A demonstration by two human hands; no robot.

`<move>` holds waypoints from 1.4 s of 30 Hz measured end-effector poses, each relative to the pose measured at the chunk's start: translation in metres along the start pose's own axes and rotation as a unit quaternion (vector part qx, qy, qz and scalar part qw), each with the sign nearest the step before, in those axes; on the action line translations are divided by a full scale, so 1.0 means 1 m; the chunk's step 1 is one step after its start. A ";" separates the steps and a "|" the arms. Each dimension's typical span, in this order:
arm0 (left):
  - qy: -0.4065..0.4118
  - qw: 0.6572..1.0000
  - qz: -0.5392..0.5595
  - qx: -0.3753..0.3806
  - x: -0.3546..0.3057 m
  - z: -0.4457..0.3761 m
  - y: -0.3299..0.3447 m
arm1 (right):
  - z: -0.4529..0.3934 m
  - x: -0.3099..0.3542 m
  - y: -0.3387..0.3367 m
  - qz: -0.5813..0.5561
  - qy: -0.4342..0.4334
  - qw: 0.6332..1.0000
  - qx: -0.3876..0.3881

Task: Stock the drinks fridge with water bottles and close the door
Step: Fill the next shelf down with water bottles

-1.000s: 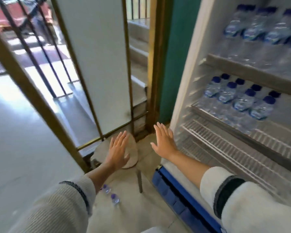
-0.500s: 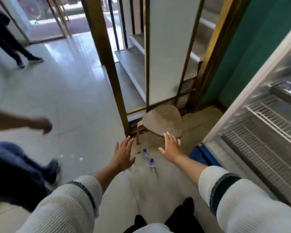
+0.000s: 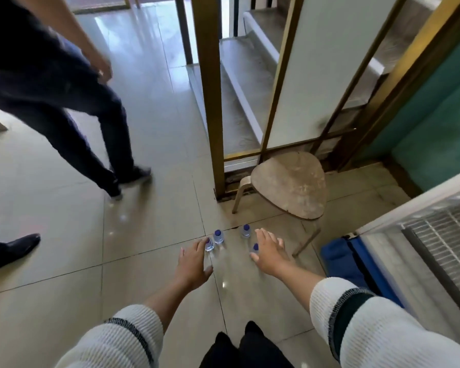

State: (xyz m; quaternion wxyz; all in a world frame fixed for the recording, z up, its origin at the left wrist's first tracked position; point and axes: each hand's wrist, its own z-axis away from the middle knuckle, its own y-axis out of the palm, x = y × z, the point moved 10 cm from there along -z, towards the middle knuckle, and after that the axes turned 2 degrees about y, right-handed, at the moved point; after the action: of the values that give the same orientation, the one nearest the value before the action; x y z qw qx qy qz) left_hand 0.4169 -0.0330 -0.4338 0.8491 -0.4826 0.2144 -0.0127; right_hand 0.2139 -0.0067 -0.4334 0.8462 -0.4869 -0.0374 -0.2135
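Shiny floor tiles (image 3: pixel 149 203) are holding four small bottles (image 3: pixel 218 236) standing near a stool (image 3: pixel 292 181). Both hands are reaching down with straight fingers, gripping nothing: the left hand (image 3: pixel 194 264) is beside one bottle, the right hand (image 3: pixel 267 252) beside another. The fridge (image 3: pixel 420 251) is standing open at the right.

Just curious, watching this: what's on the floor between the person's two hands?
In the head view, small clear water bottles with blue caps stand on the tiled floor between the left hand and right hand; four caps show.
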 end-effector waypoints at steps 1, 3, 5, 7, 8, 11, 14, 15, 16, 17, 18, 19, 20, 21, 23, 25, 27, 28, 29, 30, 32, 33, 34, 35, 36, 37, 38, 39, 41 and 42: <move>-0.008 1.000 0.004 0.002 0.011 -0.013 0.014 | -0.016 0.001 0.015 0.002 -0.004 1.000 0.008; -0.026 1.000 0.012 0.011 0.034 -0.040 0.045 | -0.049 0.000 0.047 0.001 -0.012 1.000 0.027; -0.048 0.998 0.023 0.014 0.060 -0.069 0.081 | -0.087 -0.001 0.087 -0.004 -0.021 0.999 0.048; -0.066 0.997 0.028 0.018 0.084 -0.098 0.117 | -0.124 -0.004 0.124 -0.007 -0.025 0.998 0.066; -0.075 0.997 0.034 0.017 0.097 -0.114 0.139 | -0.145 -0.006 0.145 -0.008 -0.026 0.997 0.073; -0.098 0.994 0.056 0.008 0.137 -0.161 0.202 | -0.208 -0.015 0.206 -0.022 -0.019 0.996 0.089; -0.118 0.990 0.072 -0.001 0.169 -0.204 0.260 | -0.268 -0.023 0.260 -0.041 -0.011 0.995 0.094; -0.125 0.989 0.076 -0.006 0.180 -0.219 0.279 | -0.288 -0.025 0.276 -0.041 -0.014 0.995 0.089; -0.129 0.988 0.081 -0.013 0.191 -0.235 0.295 | -0.309 -0.026 0.289 -0.041 -0.018 0.996 0.081; -0.132 0.987 0.090 -0.025 0.200 -0.248 0.306 | -0.327 -0.026 0.299 -0.048 -0.021 0.996 0.074; -0.134 0.985 0.102 -0.043 0.209 -0.263 0.320 | -0.346 -0.025 0.313 -0.061 -0.028 0.995 0.069; -0.135 0.982 0.115 -0.063 0.218 -0.278 0.332 | -0.363 -0.024 0.326 -0.077 -0.036 0.994 0.063; -0.136 0.978 0.134 -0.081 0.225 -0.291 0.341 | -0.379 -0.022 0.338 -0.095 -0.045 0.993 0.056; -0.139 0.973 0.155 -0.101 0.232 -0.304 0.349 | -0.394 -0.022 0.348 -0.116 -0.053 0.991 0.050; -0.143 0.956 0.210 -0.145 0.241 -0.327 0.361 | -0.414 -0.020 0.363 -0.159 -0.069 0.984 0.034; -0.153 0.929 0.280 -0.187 0.246 -0.343 0.369 | -0.429 -0.020 0.373 -0.188 -0.082 0.979 0.009; -0.174 0.894 0.348 -0.223 0.250 -0.350 0.372 | -0.437 -0.022 0.377 -0.217 -0.082 0.973 -0.008; -0.182 0.881 0.369 -0.233 0.252 -0.351 0.372 | -0.440 -0.021 0.380 -0.225 -0.078 0.971 -0.006; -0.183 0.872 0.384 -0.241 0.252 -0.353 0.373 | -0.442 -0.020 0.383 -0.226 -0.077 0.971 0.001; -0.181 0.869 0.391 -0.245 0.253 -0.354 0.373 | -0.444 -0.018 0.385 -0.226 -0.080 0.971 0.008; -0.176 0.866 0.400 -0.244 0.254 -0.355 0.376 | -0.449 -0.016 0.390 -0.228 -0.083 0.970 0.013; -0.177 0.865 0.402 -0.244 0.255 -0.353 0.376 | -0.449 -0.018 0.390 -0.234 -0.078 0.969 0.008; -0.182 0.864 0.401 -0.242 0.257 -0.349 0.376 | -0.448 -0.021 0.388 -0.245 -0.067 0.967 0.002; -0.187 0.863 0.403 -0.241 0.259 -0.345 0.374 | -0.445 -0.024 0.386 -0.264 -0.057 0.963 -0.005; -0.195 0.863 0.402 -0.238 0.259 -0.337 0.371 | -0.439 -0.029 0.383 -0.281 -0.046 0.959 -0.012; -0.198 0.863 0.400 -0.237 0.258 -0.329 0.366 | -0.431 -0.033 0.379 -0.297 -0.038 0.954 -0.019; -0.204 0.863 0.398 -0.235 0.256 -0.316 0.359 | -0.419 -0.036 0.373 -0.310 -0.030 0.950 -0.020; -0.209 0.863 0.396 -0.234 0.252 -0.304 0.349 | -0.405 -0.037 0.364 -0.324 -0.022 0.946 -0.019; -0.220 0.865 0.393 -0.220 0.238 -0.274 0.322 | -0.371 -0.038 0.338 -0.348 -0.007 0.937 -0.013; -0.220 0.866 0.394 -0.214 0.230 -0.260 0.307 | -0.355 -0.037 0.324 -0.354 -0.002 0.935 -0.010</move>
State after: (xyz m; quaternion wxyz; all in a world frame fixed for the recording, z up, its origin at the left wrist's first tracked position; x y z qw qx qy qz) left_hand 0.4705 -0.1327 -0.8831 0.6844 -0.5181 0.1915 0.4759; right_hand 0.2580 -0.1522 -0.8907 0.7105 -0.4513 -0.2071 -0.4986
